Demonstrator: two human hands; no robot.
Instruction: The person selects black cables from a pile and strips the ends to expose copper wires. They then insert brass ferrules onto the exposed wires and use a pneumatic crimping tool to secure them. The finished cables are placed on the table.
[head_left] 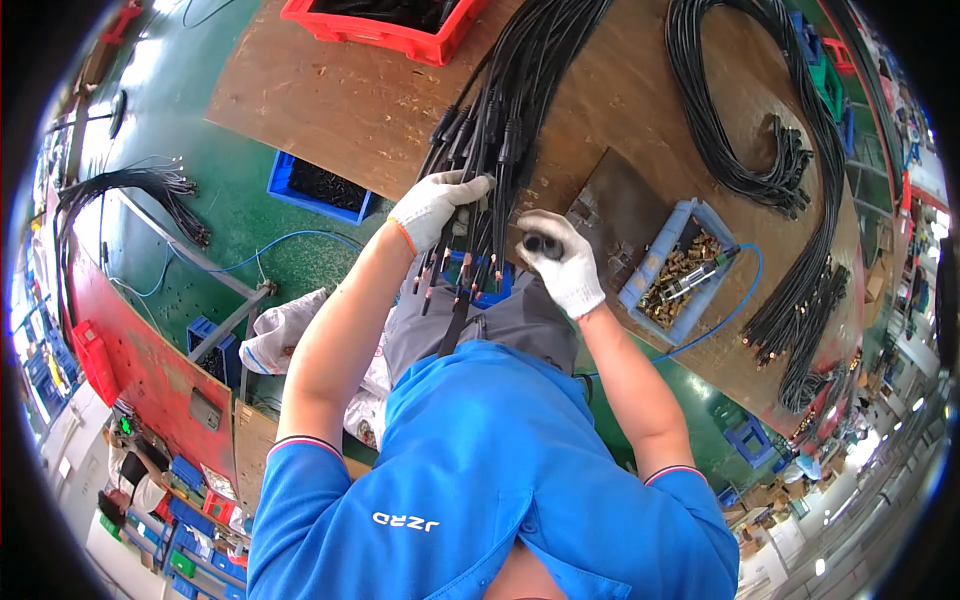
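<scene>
A bundle of black cables (530, 80) runs down over the table's near edge, with bare copper-coloured ends hanging above my lap. My left hand (437, 208), in a white glove with an orange cuff, closes its fingers round some cables on the bundle's left side. Thicker black sleeves sit on several cables just beyond that hand. To the right of the bundle, apart from it, my right hand (562, 262) is also gloved in white. Its fingers curl round small black tubular pieces (543, 246), whose exact kind I cannot make out.
Right of my right hand stands a blue-grey bin (668, 272) of brass-coloured fittings, a metal tool with a blue hose lying on it. Coiled black cables (715, 150) lie farther right. A red crate (385, 32) stands at the back; a blue crate (318, 190) sits below the table's left edge.
</scene>
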